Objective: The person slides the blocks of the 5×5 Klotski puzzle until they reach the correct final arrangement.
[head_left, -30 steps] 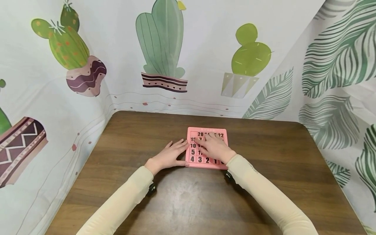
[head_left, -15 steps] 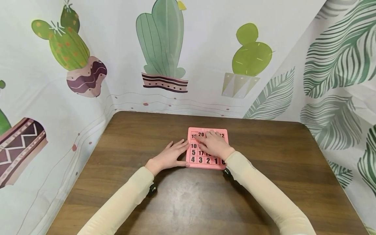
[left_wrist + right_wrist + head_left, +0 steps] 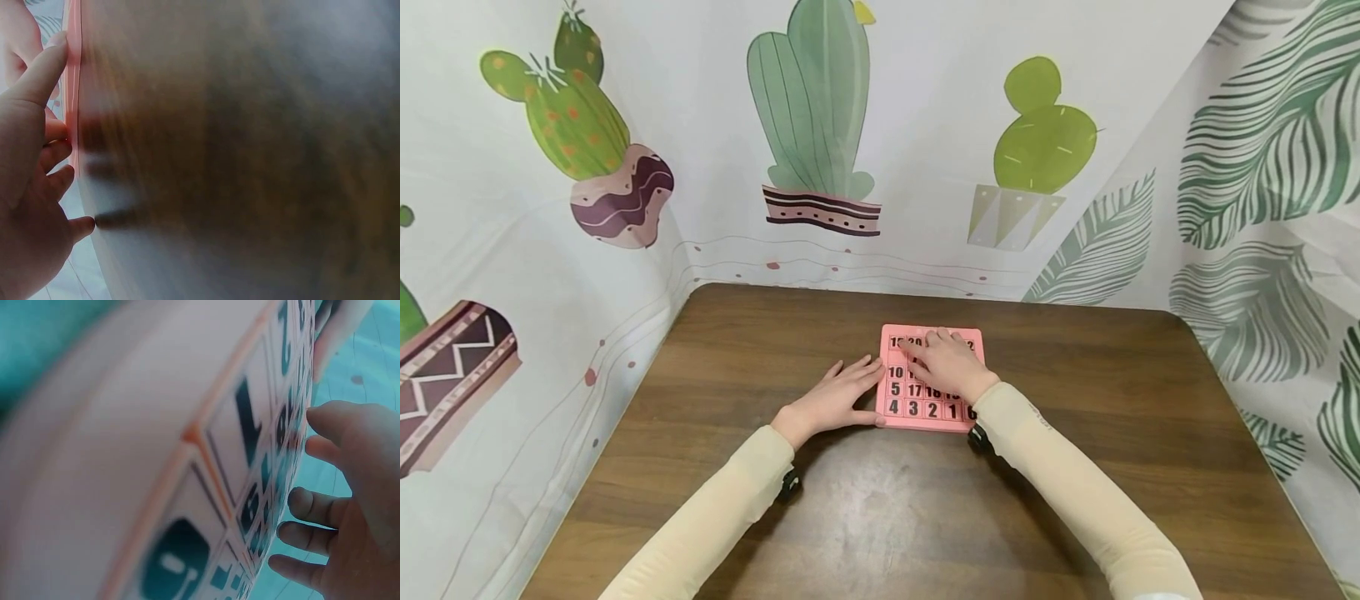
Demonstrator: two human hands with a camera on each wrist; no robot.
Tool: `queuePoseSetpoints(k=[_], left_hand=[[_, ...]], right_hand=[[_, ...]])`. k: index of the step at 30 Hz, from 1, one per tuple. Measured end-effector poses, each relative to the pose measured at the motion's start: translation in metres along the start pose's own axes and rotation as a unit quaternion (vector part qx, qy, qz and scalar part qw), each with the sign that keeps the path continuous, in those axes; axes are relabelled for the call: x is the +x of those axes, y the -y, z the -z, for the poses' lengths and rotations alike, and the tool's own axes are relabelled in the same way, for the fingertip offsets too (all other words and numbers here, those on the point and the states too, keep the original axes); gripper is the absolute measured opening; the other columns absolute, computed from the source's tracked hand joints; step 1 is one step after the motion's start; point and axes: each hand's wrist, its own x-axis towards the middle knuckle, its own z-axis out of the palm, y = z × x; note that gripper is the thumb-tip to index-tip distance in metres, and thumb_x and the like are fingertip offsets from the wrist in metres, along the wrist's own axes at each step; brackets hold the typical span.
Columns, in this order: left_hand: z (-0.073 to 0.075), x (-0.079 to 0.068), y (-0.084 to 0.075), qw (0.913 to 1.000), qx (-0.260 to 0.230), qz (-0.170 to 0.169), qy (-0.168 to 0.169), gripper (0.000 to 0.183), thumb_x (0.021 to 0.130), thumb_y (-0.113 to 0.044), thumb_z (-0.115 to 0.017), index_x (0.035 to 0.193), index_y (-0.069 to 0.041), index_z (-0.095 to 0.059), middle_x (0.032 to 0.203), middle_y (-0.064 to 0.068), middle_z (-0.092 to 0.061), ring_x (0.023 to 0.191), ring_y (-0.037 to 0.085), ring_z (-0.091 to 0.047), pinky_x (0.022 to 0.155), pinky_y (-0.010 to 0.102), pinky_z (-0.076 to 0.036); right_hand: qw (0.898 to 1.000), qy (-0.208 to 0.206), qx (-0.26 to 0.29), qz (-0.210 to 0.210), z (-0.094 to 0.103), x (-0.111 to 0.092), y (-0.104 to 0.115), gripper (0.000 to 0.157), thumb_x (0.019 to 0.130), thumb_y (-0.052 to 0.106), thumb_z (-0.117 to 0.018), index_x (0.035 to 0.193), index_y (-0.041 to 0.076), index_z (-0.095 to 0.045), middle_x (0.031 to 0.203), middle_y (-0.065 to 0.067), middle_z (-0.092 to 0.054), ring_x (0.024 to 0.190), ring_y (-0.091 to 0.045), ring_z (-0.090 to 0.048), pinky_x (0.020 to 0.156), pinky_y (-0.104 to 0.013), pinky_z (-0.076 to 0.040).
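Observation:
A pink sliding number puzzle [image 3: 928, 422] lies flat on the table, its square tiles printed with black numerals. My left hand [image 3: 837, 398] rests along its left side, fingers extended and spread, with the thumb at the near left corner. In the left wrist view the thumb [image 3: 47, 72] lies against the pink edge. My right hand [image 3: 951, 365] is over the upper right of the puzzle and hides several tiles. One fingertip is on the top-left tile [image 3: 896, 342], and a bare pink slot shows just below that tile. In the right wrist view, a tile marked 1 [image 3: 249, 425] shows up close.
The brown wooden table [image 3: 880, 517] extends around the puzzle on all sides. Behind it hangs a white wall covering [image 3: 925, 167] printed with cacti and leaves. A dark strap-on device [image 3: 788, 483] is on the left wrist, another [image 3: 979, 437] on the right.
The tile under my right fingertip has slid away from me, from the second row into the top-left corner, leaving its old slot bare. My left hand has stayed in place.

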Motion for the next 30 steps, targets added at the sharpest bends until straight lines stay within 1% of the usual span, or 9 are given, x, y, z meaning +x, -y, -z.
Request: queuePoseSetpoints(k=[4,9,11,14,15,18,21,25,30], left_hand=[[-0.001,0.0,0.001,1.0,0.0,-0.001,0.003,0.091,0.095,-0.058,-0.068,0.163,-0.009,-0.034,0.171,0.009,-0.026,0.16,0.028,-0.016,0.124,0.064,-0.014],[-0.003,0.0,0.003,1.0,0.003,0.0,0.0,0.091,0.095,-0.059,-0.068,0.164,-0.009,-0.033,0.171,0.008,-0.025,0.16,0.028,-0.016,0.124,0.065,-0.014],[-0.003,0.001,0.003,1.0,0.003,-0.001,-0.001,0.091,0.096,-0.058,-0.068,0.164,-0.009,-0.033,0.171,0.008,-0.025,0.16,0.028,-0.016,0.124,0.065,-0.014],[-0.003,0.001,0.003,1.0,0.0,0.001,0.002,0.091,0.096,-0.059,-0.067,0.164,-0.009,-0.033,0.171,0.008,-0.025,0.16,0.028,-0.015,0.124,0.065,-0.013],[-0.003,0.001,0.003,1.0,-0.001,0.002,0.003,0.091,0.096,-0.059,-0.067,0.164,-0.009,-0.033,0.171,0.009,-0.025,0.16,0.028,-0.015,0.124,0.065,-0.013],[-0.002,0.001,0.003,1.0,-0.002,0.005,0.005,0.091,0.096,-0.059,-0.067,0.164,-0.009,-0.033,0.171,0.009,-0.025,0.16,0.028,-0.015,0.124,0.064,-0.012],[-0.002,0.001,0.003,1.0,-0.001,0.006,0.004,0.091,0.096,-0.058,-0.067,0.164,-0.009,-0.033,0.171,0.009,-0.025,0.16,0.028,-0.015,0.124,0.064,-0.012],[-0.001,0.0,0.003,1.0,0.001,0.006,0.006,0.091,0.096,-0.059,-0.067,0.164,-0.01,-0.032,0.172,0.008,-0.024,0.16,0.027,-0.014,0.125,0.063,-0.012],[-0.001,0.001,0.002,1.0,-0.002,0.002,0.006,0.091,0.096,-0.059,-0.067,0.164,-0.01,-0.032,0.172,0.008,-0.023,0.16,0.027,-0.014,0.124,0.064,-0.013]], right_hand=[[1.0,0.001,0.008,0.016,-0.001,-0.009,0.006,0.049,0.107,0.037,-0.055,0.153,0.021,-0.056,0.137,-0.022,-0.062,0.132,-0.043,-0.054,0.112,-0.063,-0.04],[0.999,0.012,0.004,0.03,0.0,-0.023,0.014,0.048,0.107,0.038,-0.056,0.153,0.023,-0.056,0.142,-0.025,-0.059,0.139,-0.047,-0.048,0.115,-0.065,-0.037],[0.999,0.008,-0.004,0.04,0.0,-0.028,0.015,0.048,0.107,0.038,-0.056,0.152,0.023,-0.057,0.137,-0.024,-0.061,0.137,-0.047,-0.051,0.115,-0.063,-0.037],[0.999,0.006,-0.014,0.05,0.0,-0.034,0.017,0.048,0.107,0.037,-0.057,0.152,0.024,-0.057,0.138,-0.024,-0.061,0.137,-0.048,-0.051,0.117,-0.062,-0.035],[0.998,0.004,-0.019,0.053,0.0,-0.036,0.018,0.047,0.107,0.037,-0.057,0.152,0.024,-0.058,0.135,-0.023,-0.063,0.136,-0.047,-0.052,0.117,-0.062,-0.036],[0.998,0.004,-0.024,0.054,-0.001,-0.039,0.019,0.046,0.106,0.037,-0.059,0.15,0.026,-0.06,0.13,-0.022,-0.064,0.135,-0.05,-0.052,0.116,-0.063,-0.036],[0.998,-0.001,-0.023,0.053,-0.003,-0.039,0.018,0.046,0.105,0.037,-0.059,0.149,0.028,-0.06,0.127,-0.021,-0.065,0.135,-0.05,-0.052,0.114,-0.063,-0.037],[0.998,-0.007,-0.028,0.059,-0.004,-0.037,0.015,0.046,0.105,0.037,-0.06,0.15,0.027,-0.06,0.124,-0.019,-0.065,0.13,-0.047,-0.056,0.114,-0.062,-0.039],[0.999,0.002,-0.012,0.048,-0.002,-0.033,0.012,0.047,0.105,0.036,-0.059,0.151,0.024,-0.058,0.128,-0.021,-0.065,0.132,-0.046,-0.055,0.115,-0.062,-0.037]])
